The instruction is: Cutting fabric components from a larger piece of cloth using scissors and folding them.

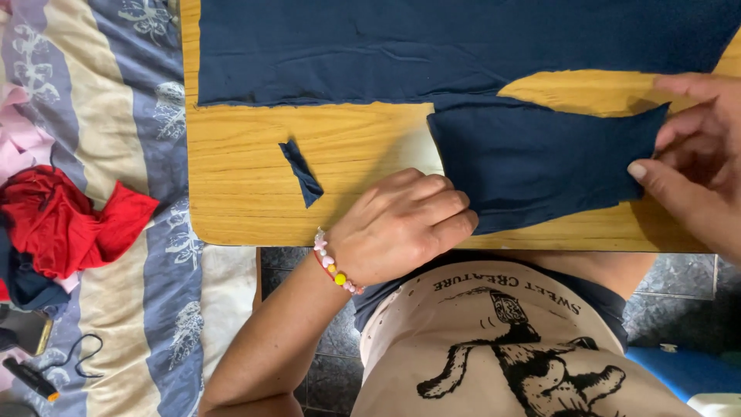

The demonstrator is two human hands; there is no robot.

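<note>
A folded piece of navy blue fabric (540, 162) lies on a wooden board (247, 201), joined to a larger navy sheet (432, 46) spread across the board's far side. My left hand (401, 224), with a bead bracelet on the wrist, pinches the piece's near left corner. My right hand (695, 154) grips its right edge between thumb and fingers. A small navy scrap (301, 174) lies alone on the wood, left of my left hand.
To the left lies a striped floral bedsheet (116, 116) with a crumpled red cloth (69, 224), pink fabric (19, 131), a phone (23, 330) and a cord (81, 355). Dark floor tiles (293, 262) show below the board's near edge.
</note>
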